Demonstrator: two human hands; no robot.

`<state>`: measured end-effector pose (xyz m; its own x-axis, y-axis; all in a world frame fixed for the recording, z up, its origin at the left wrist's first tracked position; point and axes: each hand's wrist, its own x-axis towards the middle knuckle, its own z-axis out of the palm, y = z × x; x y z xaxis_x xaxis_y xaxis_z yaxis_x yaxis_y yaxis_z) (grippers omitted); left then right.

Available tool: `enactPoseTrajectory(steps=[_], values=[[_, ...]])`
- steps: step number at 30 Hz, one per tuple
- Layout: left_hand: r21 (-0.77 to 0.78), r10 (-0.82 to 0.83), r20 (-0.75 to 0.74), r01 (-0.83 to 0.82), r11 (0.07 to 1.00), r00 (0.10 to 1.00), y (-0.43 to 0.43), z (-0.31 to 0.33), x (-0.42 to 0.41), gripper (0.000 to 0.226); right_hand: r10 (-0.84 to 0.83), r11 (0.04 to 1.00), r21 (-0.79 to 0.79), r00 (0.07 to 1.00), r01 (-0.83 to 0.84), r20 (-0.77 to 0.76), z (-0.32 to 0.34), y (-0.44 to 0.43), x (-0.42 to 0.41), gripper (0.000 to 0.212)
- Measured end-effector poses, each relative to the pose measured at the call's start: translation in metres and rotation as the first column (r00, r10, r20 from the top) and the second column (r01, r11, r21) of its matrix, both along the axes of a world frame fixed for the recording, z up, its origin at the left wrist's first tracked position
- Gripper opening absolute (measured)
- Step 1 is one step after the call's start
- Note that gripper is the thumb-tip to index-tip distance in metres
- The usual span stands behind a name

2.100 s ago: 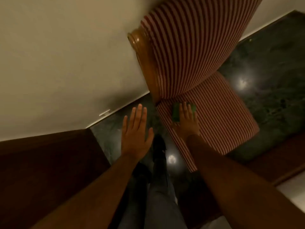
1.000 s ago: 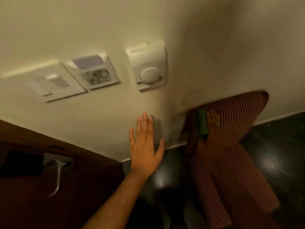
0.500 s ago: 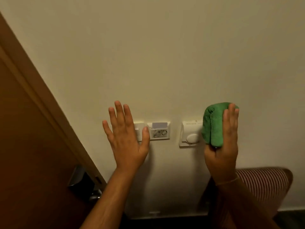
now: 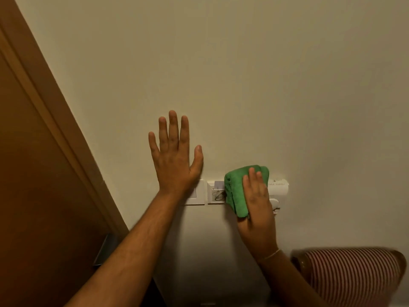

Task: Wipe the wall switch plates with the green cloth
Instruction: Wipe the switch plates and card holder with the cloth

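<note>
Two bare forearms, no sleeves anywhere along their visible length. Left hand (image 4: 174, 160) without rings, watch or bands; short, plain fingernails. Right hand (image 4: 257, 209) likewise ringless, nails short and unpainted. Around the right wrist, one thin pale thread or band (image 4: 271, 255), lying slightly slack across the back of the wrist. Light hair along the left forearm. No gloves, no other markings discernible in the dim light.

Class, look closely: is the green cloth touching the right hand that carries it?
Touching. The head view shows the right hand laid flat over the green cloth, fingers pressing it toward the wall, no gap between them.
</note>
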<state>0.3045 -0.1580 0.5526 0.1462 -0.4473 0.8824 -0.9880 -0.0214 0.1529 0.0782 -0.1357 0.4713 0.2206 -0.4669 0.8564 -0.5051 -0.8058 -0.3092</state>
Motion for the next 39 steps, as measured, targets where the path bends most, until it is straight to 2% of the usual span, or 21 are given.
enactPoseTrajectory(steps=[3,5,8,11,13,18,21,23,25,29,32,34,39], values=[[-0.046,0.025,0.028,-0.024,0.999,0.999,-0.008,-0.006,0.004,0.091,-0.048,0.998,-0.034,0.999,0.048,0.018,-0.027,0.0,0.008,0.051],[-0.076,0.031,0.037,-0.028,0.997,0.999,-0.012,-0.009,0.005,0.084,-0.067,0.996,-0.052,0.998,0.068,0.01,-0.044,0.002,0.01,0.051],[-0.136,0.017,0.069,-0.008,0.991,0.997,-0.017,-0.014,0.009,0.078,-0.05,0.997,-0.054,0.998,0.048,-0.031,-0.069,0.004,0.014,0.059],[-0.202,0.035,0.1,-0.014,0.979,0.994,-0.021,-0.018,0.011,0.078,-0.066,0.998,-0.018,0.996,0.065,-0.061,-0.09,0.007,0.018,0.091],[-0.23,0.049,0.102,-0.024,0.973,0.994,-0.023,-0.019,0.011,0.079,-0.069,0.998,0.002,0.995,0.069,-0.07,-0.098,0.009,0.02,0.098],[-0.245,0.073,0.119,-0.042,0.969,0.99,-0.025,-0.02,0.013,0.081,-0.062,0.998,0.009,0.996,0.063,-0.071,-0.105,0.006,0.032,0.077],[-0.239,0.091,0.121,-0.06,0.969,0.989,-0.024,-0.02,0.012,0.081,-0.098,0.995,0.022,0.993,0.1,-0.065,-0.11,0.005,0.041,0.052],[-0.232,0.1,0.116,-0.071,0.97,0.988,-0.023,-0.02,0.012,0.08,-0.118,0.992,0.038,0.993,0.119,-0.019,-0.111,0.006,0.052,0.051],[-0.233,0.111,0.098,-0.086,0.969,0.989,-0.022,-0.018,0.011,0.073,-0.125,0.99,0.061,0.992,0.123,0.03,-0.11,0.008,0.068,0.062],[-0.246,0.123,0.092,-0.097,0.964,0.988,-0.02,-0.017,0.008,0.068,-0.115,0.991,0.077,0.993,0.112,0.038,-0.108,0.016,0.094,0.045],[-0.262,0.13,0.098,-0.101,0.96,0.987,-0.02,-0.016,0.009,0.068,-0.08,0.995,0.047,0.995,0.083,-0.057,-0.108,0.014,0.089,0.064],[-0.268,0.129,0.09,-0.101,0.958,0.987,-0.02,-0.016,0.009,0.068,-0.087,0.996,-0.004,0.991,0.087,-0.102,-0.109,0.008,0.074,0.067],[-0.285,0.142,0.088,-0.112,0.952,0.986,-0.022,-0.017,0.01,0.07,-0.185,0.982,0.03,0.983,0.185,0.009,-0.113,0.0,0.045,0.078]])
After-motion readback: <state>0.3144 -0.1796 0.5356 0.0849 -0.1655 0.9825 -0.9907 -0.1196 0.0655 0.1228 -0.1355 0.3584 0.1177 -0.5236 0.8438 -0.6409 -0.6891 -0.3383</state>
